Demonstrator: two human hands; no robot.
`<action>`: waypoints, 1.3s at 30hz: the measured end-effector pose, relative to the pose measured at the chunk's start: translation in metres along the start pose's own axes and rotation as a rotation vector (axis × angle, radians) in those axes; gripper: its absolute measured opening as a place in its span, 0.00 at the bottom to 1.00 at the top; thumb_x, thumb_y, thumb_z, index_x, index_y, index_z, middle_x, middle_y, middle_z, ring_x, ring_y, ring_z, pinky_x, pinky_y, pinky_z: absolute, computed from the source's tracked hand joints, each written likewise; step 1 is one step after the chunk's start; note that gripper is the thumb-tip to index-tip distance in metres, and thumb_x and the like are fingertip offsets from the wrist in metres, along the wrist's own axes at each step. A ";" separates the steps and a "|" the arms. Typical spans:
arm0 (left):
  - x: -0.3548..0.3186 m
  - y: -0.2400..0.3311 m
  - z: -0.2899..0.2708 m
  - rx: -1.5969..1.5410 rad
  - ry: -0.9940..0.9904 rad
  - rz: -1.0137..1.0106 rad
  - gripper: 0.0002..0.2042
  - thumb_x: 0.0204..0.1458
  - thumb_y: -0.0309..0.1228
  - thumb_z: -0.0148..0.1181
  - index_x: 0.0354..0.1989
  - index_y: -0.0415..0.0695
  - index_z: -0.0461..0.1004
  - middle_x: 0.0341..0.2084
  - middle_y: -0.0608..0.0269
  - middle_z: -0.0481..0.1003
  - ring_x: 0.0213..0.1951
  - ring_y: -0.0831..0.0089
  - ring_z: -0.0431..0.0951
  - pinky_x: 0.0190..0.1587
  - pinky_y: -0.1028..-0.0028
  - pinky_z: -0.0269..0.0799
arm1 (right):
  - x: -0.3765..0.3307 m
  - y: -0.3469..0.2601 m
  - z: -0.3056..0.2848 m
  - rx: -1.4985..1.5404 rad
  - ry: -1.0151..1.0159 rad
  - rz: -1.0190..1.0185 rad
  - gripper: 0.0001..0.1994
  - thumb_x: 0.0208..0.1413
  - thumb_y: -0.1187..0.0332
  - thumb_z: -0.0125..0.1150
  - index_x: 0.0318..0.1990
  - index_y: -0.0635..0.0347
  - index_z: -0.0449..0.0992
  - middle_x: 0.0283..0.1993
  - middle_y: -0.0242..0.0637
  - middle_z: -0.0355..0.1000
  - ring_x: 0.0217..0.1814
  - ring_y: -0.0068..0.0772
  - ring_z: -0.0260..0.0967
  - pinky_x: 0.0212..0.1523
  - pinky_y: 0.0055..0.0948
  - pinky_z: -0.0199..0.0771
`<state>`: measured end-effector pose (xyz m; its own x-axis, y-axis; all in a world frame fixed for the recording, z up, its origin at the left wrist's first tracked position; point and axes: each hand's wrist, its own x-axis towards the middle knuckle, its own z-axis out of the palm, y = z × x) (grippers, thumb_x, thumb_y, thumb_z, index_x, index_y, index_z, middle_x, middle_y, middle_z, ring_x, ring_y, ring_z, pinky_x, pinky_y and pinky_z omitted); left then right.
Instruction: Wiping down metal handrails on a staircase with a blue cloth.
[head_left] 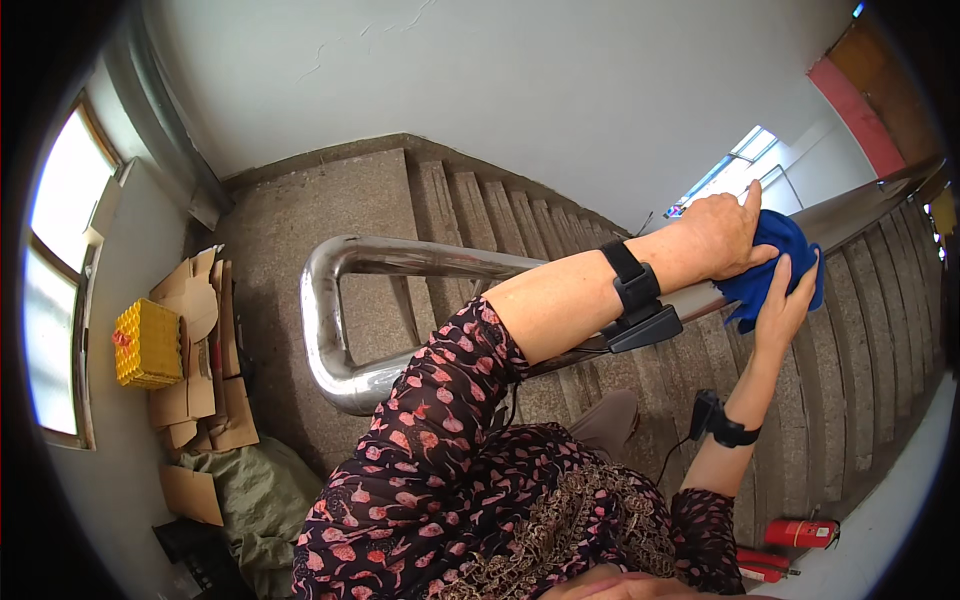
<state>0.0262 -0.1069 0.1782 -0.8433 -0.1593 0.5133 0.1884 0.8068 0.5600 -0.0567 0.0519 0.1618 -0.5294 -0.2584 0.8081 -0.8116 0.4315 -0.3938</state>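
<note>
Right of centre in the upper half, both hands press a blue cloth point(775, 262) against a steel handrail point(400, 260). The left hand point(722, 235) lies flat on top of the cloth, fingers together and curled over it. The right hand point(783, 305) comes up from below, fingers spread narrowly against the cloth's underside. The cloth wraps the rail, so the stretch of rail beneath it is hidden, and how much cloth lies under the palms cannot be made out. The left forearm covers part of the rail between its bend and the cloth.

Each wrist carries a black strap point(632, 283) with a small device. The floral sleeves fill the lower middle.

The rail curves in a U at centre left and runs up to the upper right. Speckled stone stairs point(560, 225) descend behind it to a landing. At left, below a bright window point(62, 190), lie flattened cardboard point(205, 380) and a yellow crate point(147, 343). A red extinguisher point(803, 533) lies at lower right, partly cut off.
</note>
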 end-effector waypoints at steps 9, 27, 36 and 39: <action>0.008 -0.009 0.020 -0.191 -0.120 0.092 0.41 0.53 0.52 0.54 0.65 0.35 0.47 0.48 0.28 0.66 0.53 0.41 0.67 0.58 0.59 0.63 | 0.083 0.032 0.002 -0.222 -0.002 0.194 0.45 0.46 0.43 0.62 0.64 0.68 0.57 0.61 0.68 0.57 0.65 0.60 0.54 0.64 0.39 0.55; 0.075 0.011 0.031 -0.269 -0.110 -0.089 0.56 0.40 0.69 0.56 0.64 0.29 0.50 0.54 0.36 0.66 0.58 0.52 0.67 0.58 0.67 0.63 | 0.021 0.021 0.031 0.429 0.229 0.439 0.39 0.55 0.51 0.59 0.67 0.63 0.48 0.61 0.56 0.61 0.63 0.48 0.61 0.60 0.36 0.63; 0.089 0.003 0.038 0.071 -0.140 0.086 0.51 0.49 0.68 0.42 0.64 0.28 0.46 0.49 0.27 0.68 0.56 0.40 0.66 0.58 0.62 0.63 | 0.016 0.038 0.039 0.591 0.215 0.450 0.40 0.58 0.53 0.57 0.69 0.65 0.43 0.66 0.57 0.53 0.68 0.45 0.54 0.64 0.34 0.59; 0.092 0.002 0.037 0.075 -0.136 0.185 0.45 0.55 0.62 0.42 0.64 0.28 0.45 0.48 0.26 0.67 0.55 0.40 0.67 0.57 0.61 0.63 | 0.016 0.043 0.042 0.712 0.225 0.427 0.39 0.58 0.55 0.58 0.68 0.67 0.44 0.64 0.54 0.56 0.65 0.40 0.57 0.62 0.31 0.61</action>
<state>-0.0692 -0.0991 0.2027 -0.8586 0.0693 0.5080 0.3129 0.8558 0.4121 -0.1107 0.0297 0.1392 -0.8244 0.0129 0.5658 -0.5552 -0.2121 -0.8042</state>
